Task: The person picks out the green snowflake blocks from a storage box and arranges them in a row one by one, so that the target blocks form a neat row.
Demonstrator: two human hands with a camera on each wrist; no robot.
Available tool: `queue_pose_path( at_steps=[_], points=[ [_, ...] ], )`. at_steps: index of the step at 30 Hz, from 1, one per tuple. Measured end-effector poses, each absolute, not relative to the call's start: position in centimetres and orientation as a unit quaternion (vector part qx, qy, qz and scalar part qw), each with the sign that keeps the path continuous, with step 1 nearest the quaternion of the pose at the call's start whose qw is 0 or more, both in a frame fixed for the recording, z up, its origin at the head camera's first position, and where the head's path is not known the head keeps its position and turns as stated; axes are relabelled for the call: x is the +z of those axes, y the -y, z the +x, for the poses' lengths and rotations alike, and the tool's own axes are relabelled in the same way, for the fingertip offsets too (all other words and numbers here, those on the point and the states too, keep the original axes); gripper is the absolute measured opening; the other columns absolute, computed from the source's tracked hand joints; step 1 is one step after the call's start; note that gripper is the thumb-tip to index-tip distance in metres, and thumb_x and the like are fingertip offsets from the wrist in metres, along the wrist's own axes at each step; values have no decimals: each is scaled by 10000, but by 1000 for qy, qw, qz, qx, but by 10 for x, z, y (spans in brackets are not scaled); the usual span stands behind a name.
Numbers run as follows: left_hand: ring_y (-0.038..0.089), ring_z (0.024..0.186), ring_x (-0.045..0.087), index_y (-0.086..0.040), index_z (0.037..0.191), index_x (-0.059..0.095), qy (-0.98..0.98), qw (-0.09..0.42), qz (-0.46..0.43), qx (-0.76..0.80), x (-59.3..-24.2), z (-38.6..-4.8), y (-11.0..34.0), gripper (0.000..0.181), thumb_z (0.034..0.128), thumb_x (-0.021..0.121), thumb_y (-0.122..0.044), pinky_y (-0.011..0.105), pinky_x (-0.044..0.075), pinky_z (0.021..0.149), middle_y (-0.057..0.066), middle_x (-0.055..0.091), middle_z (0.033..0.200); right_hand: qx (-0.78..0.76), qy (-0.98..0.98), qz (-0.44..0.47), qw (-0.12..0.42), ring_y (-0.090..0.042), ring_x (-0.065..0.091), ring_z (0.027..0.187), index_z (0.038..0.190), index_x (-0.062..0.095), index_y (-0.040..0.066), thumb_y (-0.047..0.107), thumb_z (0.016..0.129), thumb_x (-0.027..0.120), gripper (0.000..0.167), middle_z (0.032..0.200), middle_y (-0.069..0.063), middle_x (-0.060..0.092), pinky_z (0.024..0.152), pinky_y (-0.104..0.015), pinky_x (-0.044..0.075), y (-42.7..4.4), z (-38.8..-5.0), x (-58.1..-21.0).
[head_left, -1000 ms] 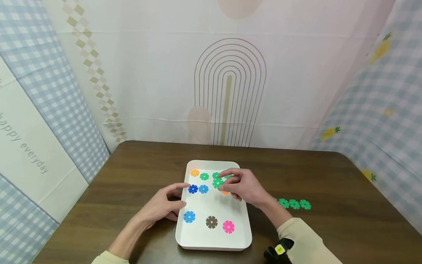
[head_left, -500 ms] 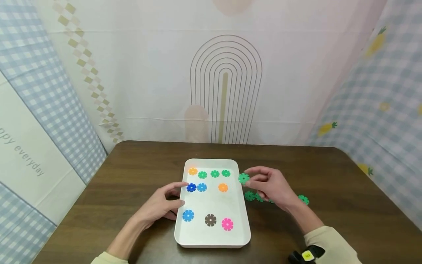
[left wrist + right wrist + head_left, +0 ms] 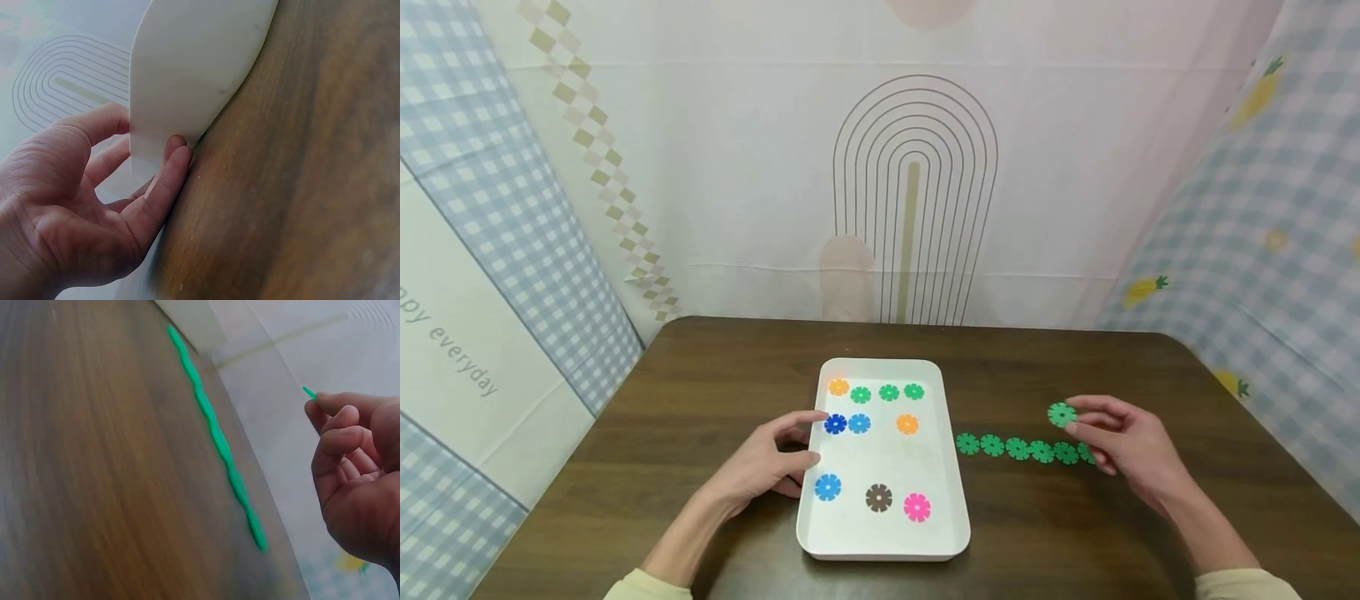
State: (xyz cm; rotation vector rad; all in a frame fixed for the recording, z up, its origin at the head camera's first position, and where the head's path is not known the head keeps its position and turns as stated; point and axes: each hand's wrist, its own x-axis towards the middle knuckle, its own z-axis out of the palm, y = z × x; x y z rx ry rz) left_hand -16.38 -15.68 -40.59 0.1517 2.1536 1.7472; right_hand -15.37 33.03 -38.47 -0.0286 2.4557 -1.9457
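Note:
My right hand (image 3: 1131, 442) pinches a green notched disc (image 3: 1062, 415) between thumb and fingertips, to the right of the white tray. In the right wrist view the held disc (image 3: 309, 392) appears edge-on, above the table. Just below it on the table lies a row of several green discs (image 3: 1017, 448); the hand hides its right end. With my left hand (image 3: 760, 458) I hold the left side of the tray (image 3: 883, 546). In the left wrist view some fingers reach over the rim and others lie against the tray's outer wall (image 3: 194, 69).
Inside the tray are three green discs (image 3: 889, 392), two orange discs (image 3: 907, 424), a dark blue disc (image 3: 835, 424), two light blue discs (image 3: 828, 487), a brown disc (image 3: 878, 497) and a pink disc (image 3: 917, 507). The wooden table (image 3: 737, 358) ends at a printed cloth backdrop (image 3: 745, 208).
My right hand has lifted a green disc out of the tray and carried it rightward, over the row's right part. The left hand keeps its place on the tray.

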Motion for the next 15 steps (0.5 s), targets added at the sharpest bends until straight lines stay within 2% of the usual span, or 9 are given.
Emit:
queue_pose_path(
  at_steps=[6, 9, 13, 15],
  points=[
    [245, 745, 710, -137, 1535, 540, -766, 181, 50, 614, -406, -164, 156, 626, 940, 728, -101, 427, 658, 670, 241, 566, 1305, -560, -826, 53, 16, -72, 541, 606, 1189, 737, 242, 167, 979, 770, 226, 896, 114, 753, 504, -277, 467, -375, -147, -392],
    [249, 742, 711, -139, 1533, 542, -768, 181, 49, 613, -406, -163, 156, 625, 939, 730, -101, 429, 658, 672, 240, 565, 1307, -520, -850, 76, 24, -75, 552, 617, 1237, 715, 170, 201, 985, 766, 259, 886, 116, 744, 526, -286, 496, -389, -144, -399],
    [255, 743, 714, -140, 1539, 537, -767, 181, 49, 614, -406, -163, 157, 628, 942, 730, -104, 432, 659, 678, 243, 561, 1320, -484, -869, 92, 41, -83, 551, 616, 1343, 646, 6, 205, 995, 746, 414, 852, 101, 724, 539, -291, 508, -399, -143, -406],
    [255, 744, 713, -141, 1541, 536, -767, 180, 50, 614, -406, -163, 157, 629, 943, 729, -105, 431, 659, 678, 243, 562, 1322, -474, -875, 91, 48, -90, 546, 614, 1374, 611, -43, 203, 1002, 731, 462, 841, 92, 712, 541, -296, 508, -401, -142, -408]
  ],
)
